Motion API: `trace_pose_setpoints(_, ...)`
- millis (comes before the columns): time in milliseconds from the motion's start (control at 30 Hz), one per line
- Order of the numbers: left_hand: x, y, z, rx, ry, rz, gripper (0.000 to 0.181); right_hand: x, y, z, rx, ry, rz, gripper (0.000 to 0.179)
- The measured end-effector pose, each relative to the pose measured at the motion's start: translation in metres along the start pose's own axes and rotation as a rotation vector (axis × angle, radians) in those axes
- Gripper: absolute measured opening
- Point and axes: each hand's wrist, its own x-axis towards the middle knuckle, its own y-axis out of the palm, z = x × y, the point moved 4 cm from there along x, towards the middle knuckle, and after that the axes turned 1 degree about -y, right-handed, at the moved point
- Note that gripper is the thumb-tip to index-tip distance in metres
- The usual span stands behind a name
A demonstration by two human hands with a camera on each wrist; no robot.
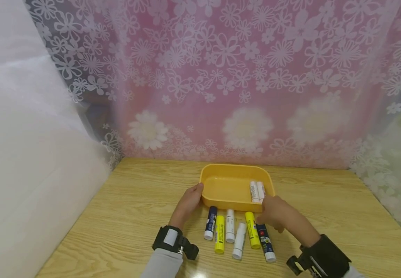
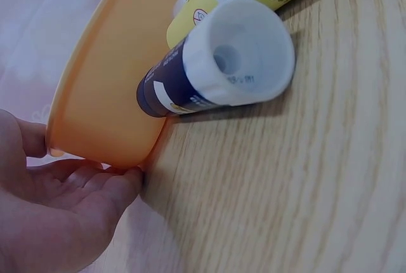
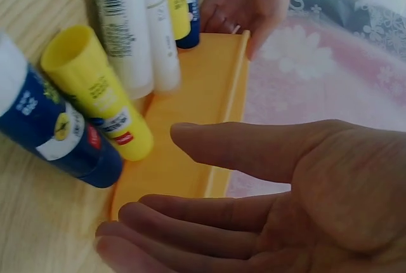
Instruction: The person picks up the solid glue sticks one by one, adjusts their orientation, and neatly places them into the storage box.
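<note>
A yellow plastic tray [image 1: 228, 206] lies on the wooden table, with two white glue sticks [image 1: 254, 192] side by side at its right end. My left hand [image 1: 189, 200] grips the tray's left end, thumb at the rim and fingers underneath in the left wrist view. At the front right corner, my right hand [image 3: 273, 190] has its thumb and fingers spread apart and holds nothing. Several glue sticks lie in front of the tray: a navy one [image 1: 210, 223] nearest the left hand, a yellow one [image 1: 252, 230] and another navy one [image 1: 266, 243] nearest the right, white ones [image 1: 230, 226] between.
Another yellow glue stick [image 1: 219, 234] lies by the left navy one. Behind the table [image 1: 144, 189] hangs a pink flowered curtain [image 1: 203, 77]. White sheeting [image 1: 37, 135] borders the left side. Both wrists wear black camera straps [image 1: 327, 256].
</note>
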Motion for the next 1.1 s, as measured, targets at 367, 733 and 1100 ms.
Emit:
trace_pose_setpoints(367,0.000,0.000,0.000,-0.005,0.015,0.002,0.060,0.004,0.013,-0.008,-0.069,0.042,0.072,0.023)
trace_pose_setpoints(733,0.000,0.000,0.002,-0.016,0.010,-0.001,0.059,0.004,0.023,-0.014,-0.065,0.069,0.112,0.025)
trace_pose_setpoints(1100,-0.001,0.001,0.000,-0.003,0.022,-0.004,0.059,0.007,0.024,-0.017,-0.053,0.065,0.090,0.023)
